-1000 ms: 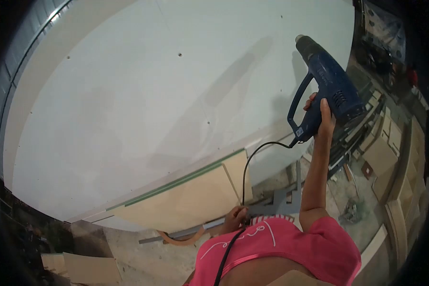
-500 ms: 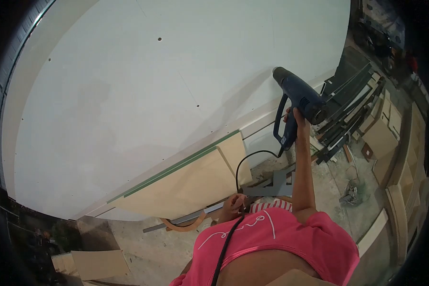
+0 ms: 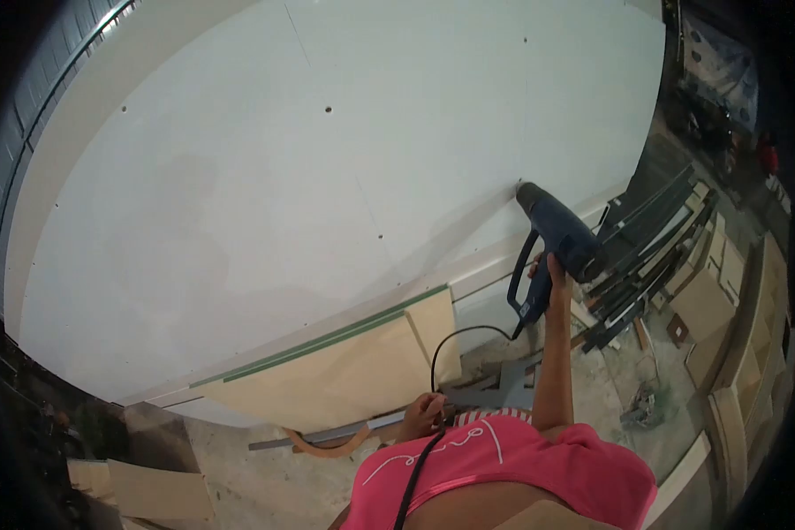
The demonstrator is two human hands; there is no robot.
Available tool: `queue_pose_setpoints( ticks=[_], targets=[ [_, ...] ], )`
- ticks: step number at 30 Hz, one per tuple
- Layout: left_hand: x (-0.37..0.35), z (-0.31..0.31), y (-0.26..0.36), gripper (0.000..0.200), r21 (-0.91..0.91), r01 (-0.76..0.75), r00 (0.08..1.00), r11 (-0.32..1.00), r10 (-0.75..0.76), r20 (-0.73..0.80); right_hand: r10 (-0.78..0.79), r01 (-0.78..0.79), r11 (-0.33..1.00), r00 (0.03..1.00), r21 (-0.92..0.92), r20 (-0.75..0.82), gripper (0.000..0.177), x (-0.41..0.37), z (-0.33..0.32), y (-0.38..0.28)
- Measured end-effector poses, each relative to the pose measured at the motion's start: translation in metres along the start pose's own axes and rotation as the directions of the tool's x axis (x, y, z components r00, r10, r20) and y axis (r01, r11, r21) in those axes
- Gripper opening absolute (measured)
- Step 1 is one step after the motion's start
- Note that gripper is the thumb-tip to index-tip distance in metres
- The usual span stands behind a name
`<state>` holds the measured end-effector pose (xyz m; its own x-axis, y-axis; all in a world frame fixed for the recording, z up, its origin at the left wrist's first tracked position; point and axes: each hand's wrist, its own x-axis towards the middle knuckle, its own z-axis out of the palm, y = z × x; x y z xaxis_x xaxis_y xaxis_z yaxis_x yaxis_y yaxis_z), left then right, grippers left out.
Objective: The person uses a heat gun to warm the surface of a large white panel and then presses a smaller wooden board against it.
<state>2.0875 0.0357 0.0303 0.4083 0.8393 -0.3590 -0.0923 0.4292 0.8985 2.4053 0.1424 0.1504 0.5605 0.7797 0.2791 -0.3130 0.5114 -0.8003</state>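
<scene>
My right hand [image 3: 550, 272] is wrapped around the handle of a dark blue heat gun [image 3: 564, 231], held out in front of me at the right. The nozzle points up and left at a big white panel [image 3: 265, 203], its tip right by a small dark hole in the surface. From the base of the handle a black power cord [image 3: 455, 333] loops down to my left hand [image 3: 426, 413]. There, close to my chest, the fingers are curled around the cord. Below that hand the cord runs down over a pink top.
Cream boards [image 3: 336, 367] with green edges lean under the panel. Grey pieces [image 3: 512, 384] and a curved wooden strip [image 3: 331, 446] lie on the concrete floor. Dark strips [image 3: 649, 247] are piled at right, beside cardboard-coloured boxes [image 3: 702, 287]. Flat brown sheets [image 3: 159, 490] lie lower left.
The view has tilted up, so the panel and its holes sit lower in the picture. The heat gun has come down slightly against the panel. Both hands keep their hold.
</scene>
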Motion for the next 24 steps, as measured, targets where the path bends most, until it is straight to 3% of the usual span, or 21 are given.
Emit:
queue_pose_setpoints(
  ticks=[1, 3, 5, 6, 9, 11, 13, 15, 24],
  targets=[
    [0.004, 0.002, 0.002, 0.03, -0.005, -0.021, 1.0, 1.0, 0.021, 0.008, -0.007, 0.007, 1.0, 1.0, -0.023, 0.005, 0.037, 0.0, 0.002, -0.005],
    [-0.003, 0.009, 0.019, 0.03, -0.036, 0.081, 0.997, 0.996, -0.081, -0.014, -0.016, 0.017, 1.0, 0.999, -0.015, 0.04, 0.038, 0.01, 0.002, -0.014],
    [0.0, 0.008, 0.021, 0.031, -0.019, 0.032, 0.999, 0.999, -0.032, 0.0, -0.083, 0.083, 0.995, 0.997, -0.045, 0.006, 0.039, 0.013, 0.013, -0.038],
    [0.001, 0.009, 0.023, 0.031, -0.016, 0.025, 0.999, 1.0, -0.025, 0.024, -0.172, 0.172, 0.985, 0.982, 0.015, 0.073, 0.042, 0.02, 0.02, -0.048],
    [-0.001, 0.023, 0.037, 0.03, -0.019, -0.004, 1.0, 1.0, 0.004, 0.017, -0.262, 0.248, 0.964, 0.948, 0.099, 0.178, 0.043, 0.041, 0.038, -0.083],
    [-0.001, 0.029, 0.04, 0.029, -0.023, -0.027, 1.0, 0.999, 0.027, -0.015, -0.294, 0.285, 0.954, 0.948, 0.09, 0.123, 0.042, 0.045, 0.059, -0.104],
    [0.004, 0.026, 0.035, 0.027, 0.09, -0.032, 0.999, 0.995, 0.032, 0.006, -0.336, 0.318, 0.939, 0.931, 0.129, 0.146, 0.042, 0.059, 0.074, -0.116],
    [0.004, 0.029, 0.032, 0.027, 0.078, -0.061, 0.998, 0.995, 0.062, -0.008, -0.349, 0.335, 0.934, 0.93, 0.124, 0.116, 0.034, 0.066, 0.09, -0.127],
    [0.006, 0.031, 0.03, 0.027, 0.133, -0.108, 0.994, 0.985, 0.111, -0.013, -0.347, 0.335, 0.936, 0.93, 0.109, 0.118, 0.033, 0.087, 0.112, -0.129]
  ],
)
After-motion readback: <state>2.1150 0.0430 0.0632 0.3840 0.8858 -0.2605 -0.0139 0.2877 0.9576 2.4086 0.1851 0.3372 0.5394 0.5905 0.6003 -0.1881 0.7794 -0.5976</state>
